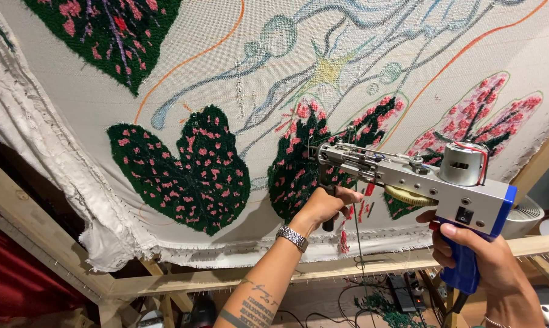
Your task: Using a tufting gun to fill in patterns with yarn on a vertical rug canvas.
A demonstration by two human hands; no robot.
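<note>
Backdrop: pale cloth (pixel 183 91) stretched on a wooden frame (pixel 55 243) fills my view, drawn over with coloured outlines and partly filled with dark green leaves speckled pink.

Tool: I hold a tufting gun (pixel 408 173) up against the cloth, silver body, round motor on top, blue handle at the rear. Its needle end sits at the middle leaf (pixel 298 158), touching or just off the surface; I cannot tell which.

Left hand: my left hand (pixel 326 206) is clenched around the black front handle below the needle end, a metal watch (pixel 292 238) on that wrist.

Right hand: my right hand (pixel 481 252) wraps the blue rear handle, grip closed tight, forefinger up near the trigger.

Yarn: red strands (pixel 347 228) hang loose under the gun, beside a thin dark thread that drops toward the floor.

Step in hand: filling the middle leaf, I judge, since its right neighbour still shows bare outline.

Next move: it calls for steady forward pressure into the cloth and both hands guiding the gun along one line, keeping the yarn feeding free.

Below: cables (pixel 402 291) and green yarn scraps lie under the frame.
</note>
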